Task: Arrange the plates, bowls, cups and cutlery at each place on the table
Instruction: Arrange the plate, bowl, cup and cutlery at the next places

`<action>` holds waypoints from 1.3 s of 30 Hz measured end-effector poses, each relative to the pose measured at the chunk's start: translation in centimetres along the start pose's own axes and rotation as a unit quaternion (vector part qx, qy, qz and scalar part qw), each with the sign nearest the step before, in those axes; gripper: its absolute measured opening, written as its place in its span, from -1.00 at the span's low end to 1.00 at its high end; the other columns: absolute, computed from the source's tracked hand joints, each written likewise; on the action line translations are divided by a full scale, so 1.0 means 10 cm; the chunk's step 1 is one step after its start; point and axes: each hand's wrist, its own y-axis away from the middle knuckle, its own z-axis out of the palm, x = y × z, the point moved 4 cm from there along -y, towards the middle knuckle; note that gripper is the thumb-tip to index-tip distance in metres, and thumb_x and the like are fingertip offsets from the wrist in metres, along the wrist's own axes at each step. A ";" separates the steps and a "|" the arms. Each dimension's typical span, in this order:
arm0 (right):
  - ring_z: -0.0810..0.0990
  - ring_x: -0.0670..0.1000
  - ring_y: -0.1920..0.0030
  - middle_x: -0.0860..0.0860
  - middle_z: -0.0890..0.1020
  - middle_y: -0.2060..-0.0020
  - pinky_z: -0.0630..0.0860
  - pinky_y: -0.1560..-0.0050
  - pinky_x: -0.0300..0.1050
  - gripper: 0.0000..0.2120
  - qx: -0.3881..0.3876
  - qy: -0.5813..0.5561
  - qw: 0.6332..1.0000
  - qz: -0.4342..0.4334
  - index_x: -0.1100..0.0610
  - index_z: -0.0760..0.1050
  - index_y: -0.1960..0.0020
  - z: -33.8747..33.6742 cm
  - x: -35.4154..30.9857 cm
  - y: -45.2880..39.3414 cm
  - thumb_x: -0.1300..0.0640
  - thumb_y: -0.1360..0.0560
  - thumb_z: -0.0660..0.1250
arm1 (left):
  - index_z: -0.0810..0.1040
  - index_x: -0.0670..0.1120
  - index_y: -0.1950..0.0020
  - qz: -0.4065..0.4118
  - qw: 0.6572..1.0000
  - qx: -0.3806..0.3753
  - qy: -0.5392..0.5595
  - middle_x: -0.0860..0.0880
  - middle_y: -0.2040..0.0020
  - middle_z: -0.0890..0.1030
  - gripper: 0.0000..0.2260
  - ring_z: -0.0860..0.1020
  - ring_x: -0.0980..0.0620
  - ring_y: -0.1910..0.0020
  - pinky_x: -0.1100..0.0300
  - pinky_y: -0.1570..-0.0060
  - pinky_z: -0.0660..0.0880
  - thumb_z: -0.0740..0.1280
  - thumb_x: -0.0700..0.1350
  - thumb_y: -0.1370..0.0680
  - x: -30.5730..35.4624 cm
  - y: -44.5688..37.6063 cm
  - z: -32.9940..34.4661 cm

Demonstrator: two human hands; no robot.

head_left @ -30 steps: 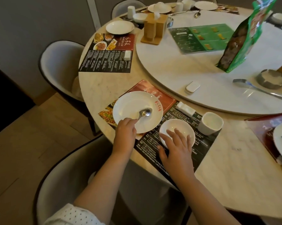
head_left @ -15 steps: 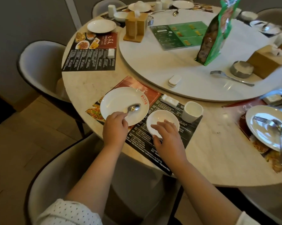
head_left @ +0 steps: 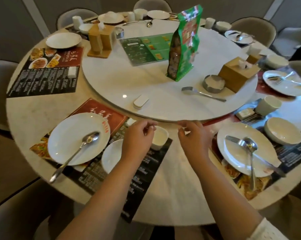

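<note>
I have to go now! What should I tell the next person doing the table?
Left hand and right hand: both hover near the turntable edge, fingers loosely curled, holding nothing.
Near place: spoon lies on the plate, handle sticking over the rim; small bowl and cup sit beside it on the mat. No fork shows here.
Right place: plate with a spoon and fork crossed on it, bowl behind.
A loose fork lies on the turntable.
Left: probably give that fork a place and tidy the cutlery; the far-left place shows only a plate.
</note>
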 end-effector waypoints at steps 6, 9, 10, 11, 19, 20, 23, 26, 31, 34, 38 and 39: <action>0.55 -0.06 -0.02 -0.05 0.54 -0.08 0.43 -0.08 -0.26 -0.78 0.014 0.006 0.997 0.071 0.07 0.61 -0.12 -0.22 0.57 -1.21 0.22 -0.53 0.30 | 0.63 0.09 0.01 -0.034 0.998 0.000 0.045 0.15 0.10 0.66 -0.80 0.61 0.22 0.06 0.26 0.04 0.55 0.28 -0.18 -0.57 0.36 -0.67 0.78; 0.52 -0.01 -0.06 0.04 0.54 -0.17 0.37 -0.07 -0.27 -0.73 -0.001 0.020 0.997 0.076 0.14 0.58 -0.20 -0.18 0.78 -1.71 0.26 -0.54 0.26 | 0.63 0.09 0.04 -0.049 0.998 0.010 0.045 0.14 0.14 0.66 -0.79 0.62 0.22 0.09 0.22 0.04 0.56 0.27 -0.20 -0.56 0.45 -0.97 1.06; 0.52 0.03 -0.10 0.06 0.52 -0.20 0.36 -0.09 -0.27 -0.70 -0.013 0.037 0.997 0.070 0.16 0.56 -0.23 -0.14 0.84 -1.85 0.27 -0.54 0.24 | 0.62 0.10 0.04 -0.053 0.998 0.011 0.043 0.14 0.14 0.66 -0.79 0.61 0.22 0.10 0.22 0.05 0.56 0.27 -0.20 -0.56 0.46 -1.06 1.14; 0.50 0.06 -0.15 0.08 0.51 -0.23 0.32 -0.10 -0.30 -0.68 -0.027 0.060 0.996 0.059 0.18 0.53 -0.26 -0.10 0.89 -1.97 0.28 -0.54 0.22 | 0.62 0.10 0.05 -0.057 0.997 0.013 0.041 0.14 0.14 0.66 -0.79 0.61 0.21 0.10 0.21 0.05 0.56 0.27 -0.19 -0.56 0.47 -1.14 1.20; 0.48 0.21 -0.09 0.23 0.48 -0.06 0.44 -0.02 -0.06 -0.76 -0.077 0.174 0.982 -0.001 0.32 0.56 -0.08 0.16 1.02 -2.33 0.40 -0.50 0.17 | 0.61 0.12 0.06 -0.074 0.997 0.020 0.033 0.17 0.15 0.66 -0.77 0.62 0.19 0.10 0.23 0.10 0.55 0.25 -0.19 -0.56 0.45 -1.34 1.36; 0.48 0.20 -0.08 0.22 0.48 -0.07 0.46 -0.03 -0.05 -0.77 -0.073 0.179 0.981 -0.003 0.31 0.55 -0.08 0.16 1.01 -2.33 0.39 -0.51 0.19 | 0.61 0.12 0.06 -0.072 0.997 0.020 0.028 0.17 0.14 0.66 -0.77 0.62 0.20 0.10 0.26 0.12 0.54 0.25 -0.18 -0.57 0.45 -1.34 1.33; 0.50 0.19 -0.07 0.20 0.51 -0.04 0.50 -0.07 0.01 -0.80 -0.084 0.199 0.976 -0.019 0.30 0.57 -0.06 0.14 0.95 -2.32 0.40 -0.51 0.23 | 0.61 0.12 0.03 -0.070 0.997 0.027 0.020 0.17 0.12 0.65 -0.78 0.62 0.21 0.09 0.29 0.14 0.52 0.24 -0.18 -0.57 0.41 -1.32 1.22; 0.51 0.12 -0.05 0.13 0.54 0.01 0.51 -0.03 -0.03 -0.84 -0.090 0.194 0.976 -0.037 0.21 0.60 -0.02 0.08 0.74 -2.23 0.33 -0.52 0.27 | 0.62 0.10 0.01 -0.074 0.996 0.036 0.023 0.16 0.12 0.66 -0.79 0.62 0.20 0.08 0.25 0.09 0.55 0.25 -0.18 -0.57 0.37 -1.26 1.06; 0.53 -0.06 0.15 -0.05 0.62 0.17 0.44 0.23 -0.24 -0.94 -0.060 0.039 0.997 -0.026 0.05 0.63 0.07 -0.02 0.07 -1.80 0.12 -0.49 0.38 | 0.61 0.10 -0.01 -0.065 0.997 0.039 0.033 0.16 0.10 0.66 -0.82 0.61 0.24 0.07 0.29 0.10 0.52 0.28 -0.16 -0.57 0.28 -1.03 0.68; 0.56 -0.08 0.20 -0.08 0.64 0.24 0.49 0.18 -0.20 -0.96 -0.084 -0.107 0.990 0.035 0.04 0.63 0.13 0.01 -0.32 -1.40 0.07 -0.45 0.43 | 0.60 0.10 -0.03 -0.064 0.996 0.022 0.052 0.17 0.09 0.65 -0.85 0.59 0.31 0.10 0.37 0.24 0.46 0.27 -0.11 -0.59 0.20 -0.77 0.40; 0.57 -0.08 0.21 -0.04 0.67 0.26 0.49 0.19 -0.15 -0.93 -0.098 -0.209 0.969 0.086 0.04 0.63 0.22 0.19 -0.71 -0.83 0.09 -0.43 0.45 | 0.54 0.10 -0.05 -0.058 0.996 -0.005 0.071 0.12 0.08 0.64 -0.91 0.62 0.19 0.10 0.27 0.14 0.54 0.26 -0.01 -0.60 0.07 -0.29 -0.05; 0.56 -0.08 0.23 -0.02 0.67 0.28 0.49 0.20 -0.14 -0.93 -0.097 -0.224 0.965 0.095 0.05 0.64 0.23 0.26 -0.80 -0.69 0.09 -0.42 0.46 | 0.52 0.08 -0.06 -0.056 0.994 -0.006 0.088 0.09 0.09 0.63 -0.93 0.63 0.16 0.13 0.24 0.16 0.56 0.27 -0.03 -0.59 0.03 -0.16 -0.17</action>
